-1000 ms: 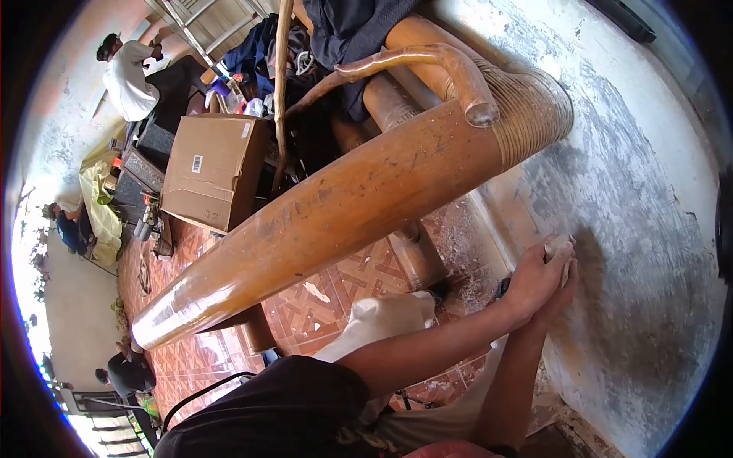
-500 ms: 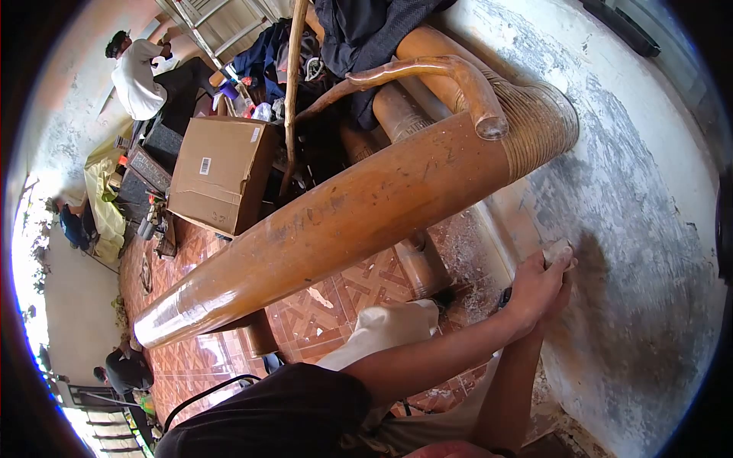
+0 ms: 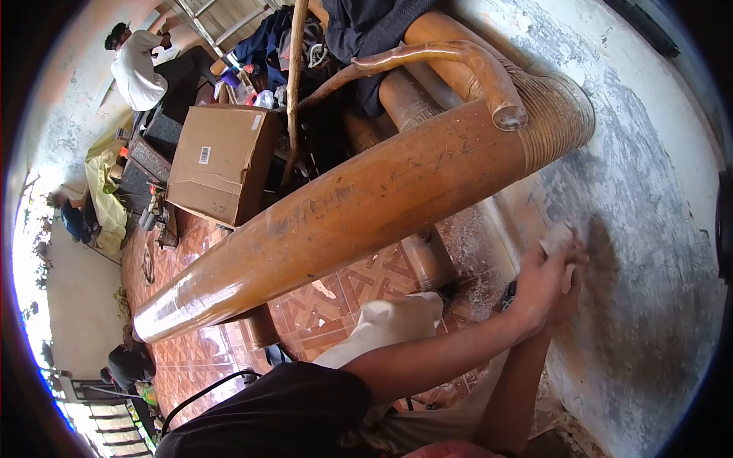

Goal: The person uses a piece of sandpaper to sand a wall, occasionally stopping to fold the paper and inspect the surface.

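Observation:
My left hand (image 3: pixel 540 284) is closed around a small pale, dusty piece (image 3: pixel 559 233), pressed against the grey-white wall (image 3: pixel 641 252). The piece's kind is too blurred to tell; it may be folded sandpaper. Behind and against the left hand is my right hand (image 3: pixel 569 299), its fingers mostly hidden and smeared by motion. A dark watch (image 3: pixel 508 295) sits at my left wrist. The wall around both hands is patchy, with a brownish dusty area and a shadow beside them.
A thick varnished bamboo-like pole (image 3: pixel 343 206) slants across the middle, with a curved wooden branch (image 3: pixel 435 55) at its top. A cardboard box (image 3: pixel 217 160) stands behind it on the tiled floor (image 3: pixel 366 278). One person (image 3: pixel 141 69) sits at the upper left; another crouches (image 3: pixel 130 366) at the lower left.
Both hands have shifted slightly upward along the wall, together with the pale piece, and are more blurred. The view has tilted a little.

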The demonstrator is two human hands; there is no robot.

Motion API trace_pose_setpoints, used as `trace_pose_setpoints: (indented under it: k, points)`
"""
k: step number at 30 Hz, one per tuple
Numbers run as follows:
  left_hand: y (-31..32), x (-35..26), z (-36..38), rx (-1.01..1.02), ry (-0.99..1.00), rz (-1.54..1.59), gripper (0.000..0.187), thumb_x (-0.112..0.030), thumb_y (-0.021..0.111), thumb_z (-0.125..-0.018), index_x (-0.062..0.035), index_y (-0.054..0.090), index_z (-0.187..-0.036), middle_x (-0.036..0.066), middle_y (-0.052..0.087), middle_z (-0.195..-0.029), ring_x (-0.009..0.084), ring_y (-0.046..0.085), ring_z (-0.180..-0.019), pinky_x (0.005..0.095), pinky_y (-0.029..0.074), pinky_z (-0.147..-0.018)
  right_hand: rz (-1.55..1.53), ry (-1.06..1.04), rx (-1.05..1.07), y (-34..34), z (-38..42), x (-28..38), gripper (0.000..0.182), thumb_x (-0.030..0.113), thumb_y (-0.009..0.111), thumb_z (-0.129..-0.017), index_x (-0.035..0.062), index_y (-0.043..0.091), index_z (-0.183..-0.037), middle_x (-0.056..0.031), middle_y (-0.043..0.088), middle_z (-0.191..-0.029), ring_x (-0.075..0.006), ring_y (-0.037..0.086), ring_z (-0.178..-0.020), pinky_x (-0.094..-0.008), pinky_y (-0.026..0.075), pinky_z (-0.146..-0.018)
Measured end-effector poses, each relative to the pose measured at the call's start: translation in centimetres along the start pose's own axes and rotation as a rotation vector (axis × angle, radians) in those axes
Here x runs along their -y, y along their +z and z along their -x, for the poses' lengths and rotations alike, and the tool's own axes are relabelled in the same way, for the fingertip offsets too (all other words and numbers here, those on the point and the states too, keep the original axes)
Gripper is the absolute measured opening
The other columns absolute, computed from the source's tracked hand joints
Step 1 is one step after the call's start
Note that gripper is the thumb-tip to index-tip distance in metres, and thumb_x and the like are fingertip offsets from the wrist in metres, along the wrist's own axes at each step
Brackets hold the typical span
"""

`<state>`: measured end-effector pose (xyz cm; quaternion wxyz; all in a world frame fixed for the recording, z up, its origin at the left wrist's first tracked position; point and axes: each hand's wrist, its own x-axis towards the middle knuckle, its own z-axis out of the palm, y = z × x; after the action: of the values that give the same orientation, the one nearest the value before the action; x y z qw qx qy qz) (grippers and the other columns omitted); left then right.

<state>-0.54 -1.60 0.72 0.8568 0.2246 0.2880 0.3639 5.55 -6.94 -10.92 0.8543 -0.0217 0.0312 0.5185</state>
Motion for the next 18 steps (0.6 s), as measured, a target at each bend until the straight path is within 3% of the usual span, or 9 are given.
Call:
trace_pose_setpoints:
  k: [2, 3, 5, 7, 9, 11, 13, 15, 18]
  points:
    - [0.1, -2.6, 0.0, -0.107, 0.059, 0.063, 0.030, -0.025, 0.052, -0.099, -0.0008, 0.054, -0.116, 0.007, 0.061, -0.106, 0.0172, 0.063, -0.093, 0.0293, 0.048, -0.079, -0.070, 0.088, 0.065, 2.6, -0.3, -1.5, 0.037, 0.033, 0.056, -0.092, 0.0050, 0.050, -0.116, -0.0095, 0.053, -0.116, -0.0242, 0.053, -0.108, -0.0381, 0.045, -0.089]
    - [0.1, -3.5, -0.1, -0.106, 0.058, 0.063, 0.030, -0.025, 0.052, -0.099, -0.0008, 0.054, -0.116, 0.007, 0.061, -0.106, 0.0172, 0.063, -0.093, 0.0293, 0.048, -0.079, 0.205, -0.153, -0.592, 5.9, -0.4, -3.1, 0.035, 0.036, 0.061, -0.088, 0.0067, 0.050, -0.104, -0.0081, 0.054, -0.101, -0.0215, 0.056, -0.085, -0.0344, 0.047, -0.070]
    - [0.1, -5.0, -0.4, -0.186, 0.336, 0.056, 0.033, -0.026, 0.049, -0.100, -0.0002, 0.049, -0.121, 0.009, 0.059, -0.114, 0.0200, 0.064, -0.096, 0.0289, 0.049, -0.075, 0.218, -0.165, -0.598, 6.7, -0.4, -4.5, 0.033, 0.034, 0.060, -0.088, 0.0067, 0.049, -0.102, -0.0078, 0.053, -0.097, -0.0206, 0.053, -0.076, -0.0327, 0.045, -0.064]
    - [-0.3, -5.4, -0.6, -0.196, 0.332, 0.026, 0.034, -0.027, 0.048, -0.100, -0.0002, 0.048, -0.122, 0.010, 0.059, -0.114, 0.0206, 0.064, -0.095, 0.0289, 0.049, -0.074, 0.231, -0.176, -0.604, 5.3, -0.3, -4.0, 0.031, 0.033, 0.060, -0.088, 0.0067, 0.049, -0.100, -0.0074, 0.053, -0.092, -0.0196, 0.051, -0.067, -0.0309, 0.043, -0.058]
    - [-0.5, -5.5, -0.5, -0.204, 0.323, -0.004, 0.036, -0.029, 0.047, -0.100, -0.0001, 0.048, -0.122, 0.011, 0.060, -0.115, 0.0212, 0.064, -0.095, 0.0289, 0.049, -0.072, 0.094, 0.035, -0.213, 2.1, -0.1, -2.3, 0.035, 0.031, 0.061, -0.088, 0.0040, 0.049, -0.107, -0.0148, 0.052, -0.113, -0.0273, 0.054, -0.107, -0.0429, 0.043, -0.094]
    - [-0.6, -5.3, -0.4, -0.238, -0.061, 0.008, 0.035, -0.029, 0.047, -0.100, 0.0000, 0.049, -0.119, 0.012, 0.060, -0.113, 0.0232, 0.062, -0.097, 0.0295, 0.049, -0.073, 0.125, -0.026, -0.306, 3.3, 0.1, -2.6, 0.033, 0.029, 0.061, -0.089, 0.0039, 0.049, -0.107, -0.0137, 0.053, -0.113, -0.0268, 0.054, -0.107, -0.0420, 0.044, -0.094]
    - [-1.0, -4.4, -0.8, -0.215, -0.102, 0.044, 0.033, -0.028, 0.047, -0.100, -0.0005, 0.049, -0.118, 0.012, 0.060, -0.111, 0.0243, 0.061, -0.098, 0.0307, 0.048, -0.075, 0.155, -0.115, -0.419, 4.5, -0.1, -3.9, 0.031, 0.027, 0.061, -0.089, 0.0038, 0.050, -0.107, -0.0126, 0.055, -0.112, -0.0262, 0.054, -0.107, -0.0412, 0.044, -0.094]
    - [-1.8, -2.4, -1.5, -0.178, -0.210, 0.074, 0.031, -0.027, 0.047, -0.100, -0.0009, 0.050, -0.116, 0.012, 0.060, -0.110, 0.0255, 0.060, -0.099, 0.0318, 0.047, -0.077, -0.215, -0.126, -0.311, 4.8, -0.4, -4.1, 0.024, 0.019, 0.057, -0.091, 0.0030, 0.051, -0.108, -0.0099, 0.057, -0.113, -0.0238, 0.053, -0.112, -0.0383, 0.044, -0.094]
    - [-2.2, -1.1, -1.5, -0.050, -0.200, 0.247, 0.027, -0.025, 0.050, -0.098, -0.0016, 0.049, -0.112, 0.012, 0.060, -0.102, 0.0249, 0.060, -0.095, 0.0334, 0.048, -0.077, -0.462, -0.038, -0.081, 3.4, -1.0, -3.9, 0.022, 0.016, 0.052, -0.090, 0.0058, 0.054, -0.110, -0.0050, 0.061, -0.109, -0.0162, 0.056, -0.100, -0.0296, 0.043, -0.095]
